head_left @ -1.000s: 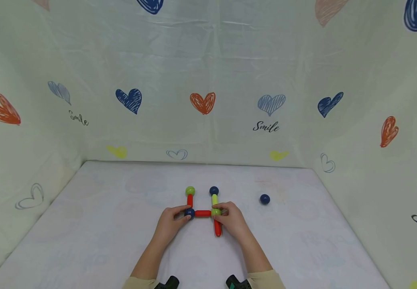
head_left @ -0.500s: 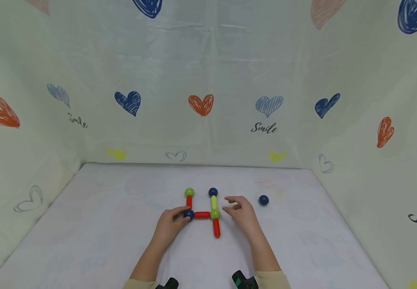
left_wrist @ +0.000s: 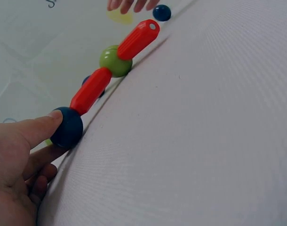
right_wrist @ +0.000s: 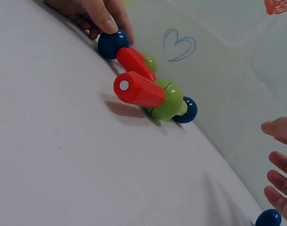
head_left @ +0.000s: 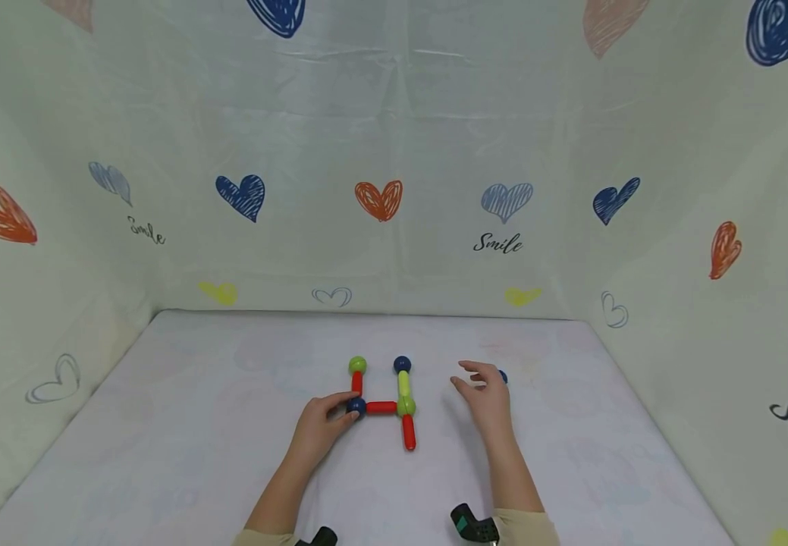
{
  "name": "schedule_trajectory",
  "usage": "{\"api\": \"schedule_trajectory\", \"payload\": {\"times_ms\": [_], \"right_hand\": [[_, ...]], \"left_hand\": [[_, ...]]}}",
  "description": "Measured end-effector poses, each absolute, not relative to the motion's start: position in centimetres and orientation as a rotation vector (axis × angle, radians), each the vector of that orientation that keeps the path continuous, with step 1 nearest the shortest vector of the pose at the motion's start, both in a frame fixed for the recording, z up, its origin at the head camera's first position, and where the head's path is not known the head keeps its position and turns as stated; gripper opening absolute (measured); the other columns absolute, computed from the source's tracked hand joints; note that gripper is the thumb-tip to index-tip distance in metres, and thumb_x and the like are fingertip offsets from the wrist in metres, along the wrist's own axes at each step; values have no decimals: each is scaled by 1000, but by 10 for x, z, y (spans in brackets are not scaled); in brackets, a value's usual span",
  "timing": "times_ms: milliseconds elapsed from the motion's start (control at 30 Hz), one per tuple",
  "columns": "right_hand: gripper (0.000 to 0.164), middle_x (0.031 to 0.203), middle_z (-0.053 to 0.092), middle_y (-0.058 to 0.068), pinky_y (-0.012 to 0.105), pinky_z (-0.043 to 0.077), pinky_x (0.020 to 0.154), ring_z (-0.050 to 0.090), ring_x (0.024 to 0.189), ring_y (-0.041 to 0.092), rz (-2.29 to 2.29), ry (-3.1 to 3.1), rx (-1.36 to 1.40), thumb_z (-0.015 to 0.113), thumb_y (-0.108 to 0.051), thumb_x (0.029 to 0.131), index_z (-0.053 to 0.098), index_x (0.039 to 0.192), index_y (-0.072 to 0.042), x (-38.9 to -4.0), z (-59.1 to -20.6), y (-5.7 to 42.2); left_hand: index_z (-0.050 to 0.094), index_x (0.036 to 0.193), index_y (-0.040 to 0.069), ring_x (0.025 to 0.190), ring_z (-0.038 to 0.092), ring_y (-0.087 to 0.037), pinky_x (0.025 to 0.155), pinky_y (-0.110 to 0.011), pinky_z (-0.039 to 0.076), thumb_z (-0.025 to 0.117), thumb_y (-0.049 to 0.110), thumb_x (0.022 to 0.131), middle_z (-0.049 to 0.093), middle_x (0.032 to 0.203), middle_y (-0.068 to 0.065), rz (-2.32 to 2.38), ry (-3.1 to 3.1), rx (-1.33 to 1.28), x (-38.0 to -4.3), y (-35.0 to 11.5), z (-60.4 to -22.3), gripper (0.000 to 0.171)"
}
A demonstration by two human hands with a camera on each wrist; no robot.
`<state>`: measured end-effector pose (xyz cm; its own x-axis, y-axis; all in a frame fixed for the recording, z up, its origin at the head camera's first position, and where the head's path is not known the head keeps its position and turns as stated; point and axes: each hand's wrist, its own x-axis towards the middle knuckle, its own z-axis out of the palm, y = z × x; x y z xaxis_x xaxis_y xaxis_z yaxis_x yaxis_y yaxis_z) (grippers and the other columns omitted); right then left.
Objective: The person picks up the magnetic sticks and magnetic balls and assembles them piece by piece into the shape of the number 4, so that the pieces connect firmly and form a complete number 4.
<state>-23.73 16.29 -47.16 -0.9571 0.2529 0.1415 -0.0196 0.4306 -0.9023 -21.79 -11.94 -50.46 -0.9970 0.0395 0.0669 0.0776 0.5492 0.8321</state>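
Observation:
My left hand (head_left: 321, 423) pinches a blue ball (left_wrist: 68, 128) at the left joint of a stick-and-ball figure on the table. From that ball one red rod (head_left: 356, 383) runs to a green ball (head_left: 357, 365), and another red rod (head_left: 381, 408) leads to a second green ball (head_left: 406, 406). A yellow-green rod (head_left: 403, 384) with a blue ball (head_left: 403, 365) on its far end and a red rod (head_left: 409, 433) toward me join there. My right hand (head_left: 491, 394) holds nothing, fingers apart, beside a loose blue ball (right_wrist: 268, 220) that it partly hides in the head view.
The white table (head_left: 230, 470) ends at a pale curtain (head_left: 434, 136) printed with hearts, which rises behind and along both sides. Dark wrist devices (head_left: 473, 523) show at both sleeves.
My right hand has let go of the green joint ball and moved right to the loose blue ball. The left hand keeps its pinch in place.

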Motion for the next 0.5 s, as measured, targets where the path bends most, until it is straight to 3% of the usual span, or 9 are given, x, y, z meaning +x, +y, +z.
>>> {"api": "schedule_trajectory", "payload": {"times_ms": [500], "right_hand": [[33, 114, 57, 17, 36, 42, 82, 49, 102, 29, 1499, -2284, -328, 75, -9, 84, 68, 115, 0, -238, -477, 188]], "left_hand": [[71, 118, 14, 108, 56, -30, 94, -51, 45, 75, 16, 86, 66, 117, -10, -1460, -2738, -111, -218, -120, -504, 33]]}}
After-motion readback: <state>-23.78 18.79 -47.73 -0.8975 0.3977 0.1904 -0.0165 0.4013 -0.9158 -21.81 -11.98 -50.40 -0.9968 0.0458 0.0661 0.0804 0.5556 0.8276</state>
